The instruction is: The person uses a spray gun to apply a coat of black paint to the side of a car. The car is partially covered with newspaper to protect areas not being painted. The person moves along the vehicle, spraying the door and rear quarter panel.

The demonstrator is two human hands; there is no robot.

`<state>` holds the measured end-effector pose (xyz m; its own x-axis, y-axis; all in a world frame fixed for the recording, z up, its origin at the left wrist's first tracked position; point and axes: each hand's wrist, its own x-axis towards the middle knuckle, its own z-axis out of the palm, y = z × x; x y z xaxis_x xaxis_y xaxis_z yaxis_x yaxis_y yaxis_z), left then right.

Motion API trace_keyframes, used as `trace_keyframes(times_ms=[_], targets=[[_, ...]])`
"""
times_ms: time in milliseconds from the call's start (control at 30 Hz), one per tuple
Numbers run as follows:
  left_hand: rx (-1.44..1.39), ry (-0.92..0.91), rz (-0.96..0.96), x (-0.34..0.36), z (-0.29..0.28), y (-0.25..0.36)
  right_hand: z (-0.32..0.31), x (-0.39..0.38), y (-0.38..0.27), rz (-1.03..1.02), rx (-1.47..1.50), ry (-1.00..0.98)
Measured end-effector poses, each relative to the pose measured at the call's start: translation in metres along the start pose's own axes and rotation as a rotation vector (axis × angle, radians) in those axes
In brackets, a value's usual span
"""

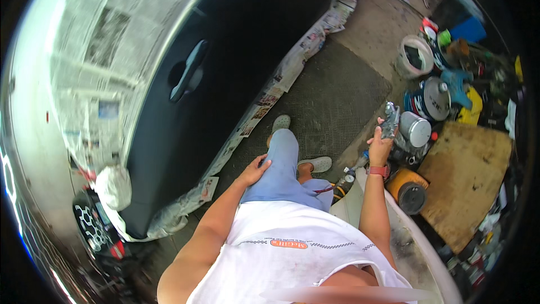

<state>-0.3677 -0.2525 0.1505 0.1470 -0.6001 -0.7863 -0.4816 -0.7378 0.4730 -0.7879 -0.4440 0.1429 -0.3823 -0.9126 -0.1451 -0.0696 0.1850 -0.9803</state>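
Observation:
My right hand (380, 145), a red band at its wrist, is raised to the right and closed around a grey metal spray gun (390, 121). A pressure gauge with a hose fitting (349, 178) hangs below that hand. My left hand (256, 170) rests on the thigh of my blue trousers (283, 155), its fingers lying along the cloth. A small dark spot shows by these fingers; I cannot make out what it is. To the left stands a dark car door (225, 79) with a black handle (189, 71), bordered by taped newspaper (107, 39).
A ribbed dark mat (337, 95) lies underfoot. Along the right are a white bucket (415, 56), a blue paint can (430, 99), a silver-lidded can (416, 129), an orange can (409, 188) and a brown board (469, 174). A pale curved panel (413, 242) runs close to my right arm.

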Motion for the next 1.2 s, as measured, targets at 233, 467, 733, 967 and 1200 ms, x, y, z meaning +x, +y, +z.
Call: trace_keyframes(times_ms=[233,467,733,967,1200], targets=[[-0.197,0.065,-0.019,-0.033,-0.001,-0.038,0.004,0.031,-0.071,0.098,0.281,-0.078],[0.168,0.254,0.328,-0.001,0.019,0.021,0.002,0.023,-0.078,0.085,0.086,-0.090],[-0.100,-0.242,0.652,0.017,0.091,0.161,0.053,-0.048,-0.062,-0.010,0.055,-0.121],[-0.607,-0.426,0.442,0.026,0.112,0.128,0.104,-0.116,-0.051,-0.101,-0.110,-0.345],[-0.930,-0.419,0.587,-0.022,0.058,0.024,0.164,-0.214,-0.081,-0.247,-0.019,-0.668]])
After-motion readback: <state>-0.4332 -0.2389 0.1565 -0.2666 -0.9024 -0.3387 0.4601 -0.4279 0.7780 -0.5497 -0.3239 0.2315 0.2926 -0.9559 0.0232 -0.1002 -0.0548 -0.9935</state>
